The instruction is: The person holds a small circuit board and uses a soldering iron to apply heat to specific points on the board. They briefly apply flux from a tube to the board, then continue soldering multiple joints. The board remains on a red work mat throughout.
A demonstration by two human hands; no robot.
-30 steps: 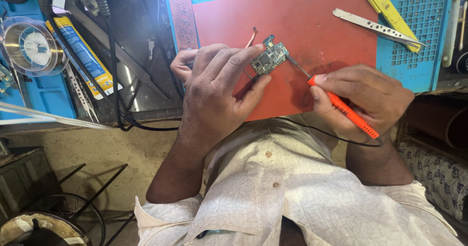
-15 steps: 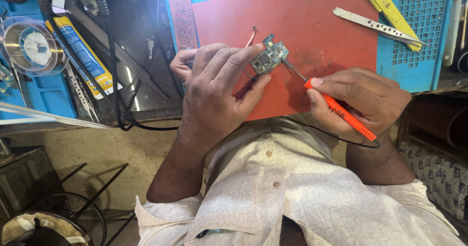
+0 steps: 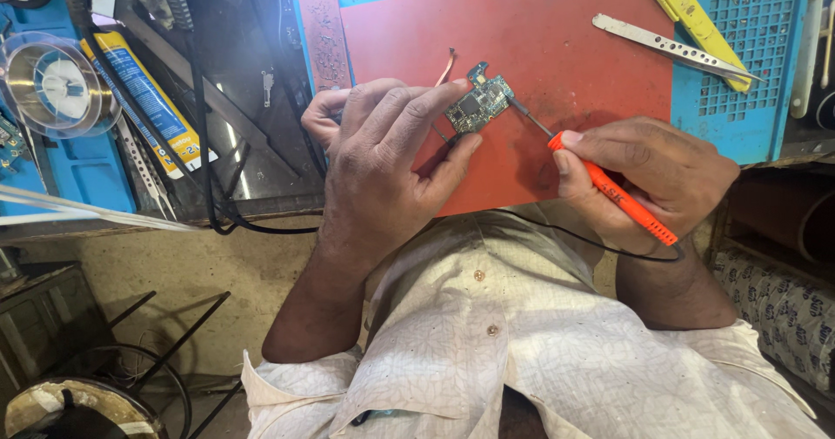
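One small green circuit board (image 3: 477, 104) sits pinched by its edges in the left hand (image 3: 383, 169), above the red work mat (image 3: 557, 48). It looks light, stiff and fragile, best held by the rim. The right hand (image 3: 648, 178) grips an orange-handled soldering iron (image 3: 622, 200), its tip at the board's edge.

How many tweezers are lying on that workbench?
1 that I can tell for sure: silver tweezers on the far right, lying across the edge of the red mat and the blue perforated tray. Others may hide in the clutter at left.
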